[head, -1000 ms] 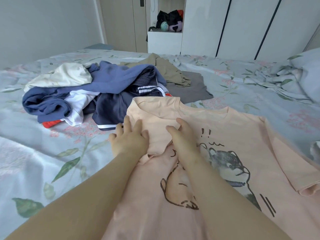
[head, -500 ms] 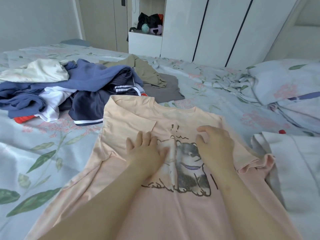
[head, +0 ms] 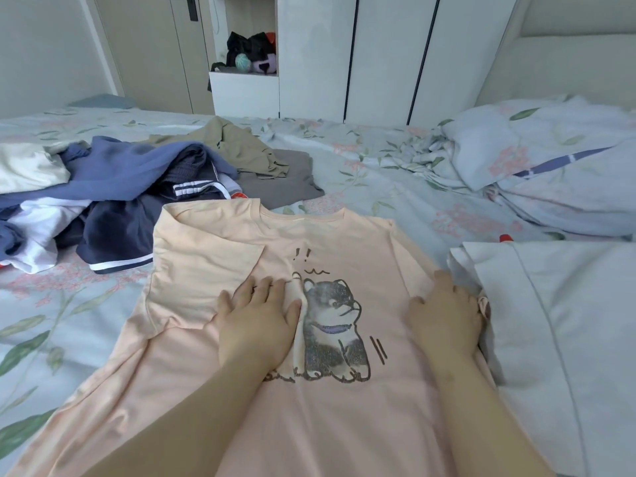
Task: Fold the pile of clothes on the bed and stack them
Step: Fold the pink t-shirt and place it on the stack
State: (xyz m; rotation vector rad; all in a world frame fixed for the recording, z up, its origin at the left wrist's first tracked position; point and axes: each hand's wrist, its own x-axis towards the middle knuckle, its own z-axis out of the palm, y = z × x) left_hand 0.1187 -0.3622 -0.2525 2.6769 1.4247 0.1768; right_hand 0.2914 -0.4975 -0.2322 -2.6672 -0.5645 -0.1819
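Pink T-shirt [head: 344, 242]: lay at bed's [head: 69, 304] near edge.
Left hand [head: 256, 321]: pressed flat on folded sleeve [head: 206, 263].
Right hand [head: 445, 311]: touched other sleeve [head: 411, 266]; grip unclear.
Risk: a tug might undo my fold.

Both bare arms reach forward, well apart. The left hand [head: 258, 325] lies flat, palm down, with its fingers straight and a little spread. The right hand [head: 447, 315] is palm down too, but its fingertips are blurry, so maybe they curl.
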